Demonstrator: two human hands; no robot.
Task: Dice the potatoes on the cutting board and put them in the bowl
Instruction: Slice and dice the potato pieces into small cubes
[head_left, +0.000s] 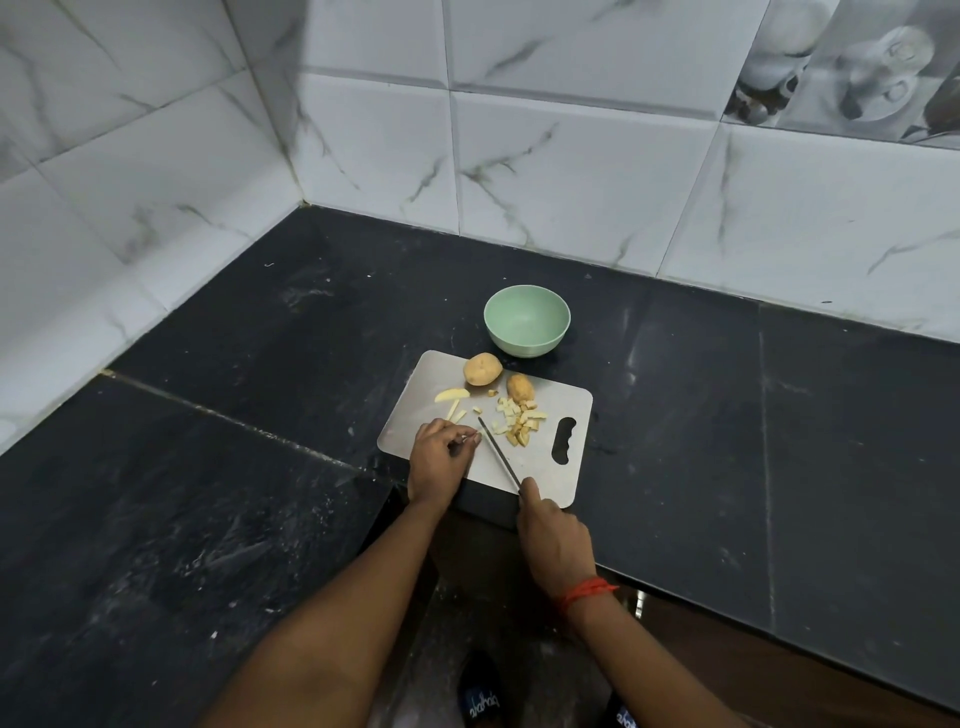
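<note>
Two potatoes sat at the board's far edge, one bowl just beyond, open surface around; the left hand pinched a strip, the right hand gripped one knife.

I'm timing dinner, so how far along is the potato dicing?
Done: a pile of diced pieces lies on the cutting board. In hand: the right hand grips the knife, while the left hand pinches a small piece by the blade. Left: a whole potato, a smaller potato, some slices, and the bowl holds nothing yet.
</note>
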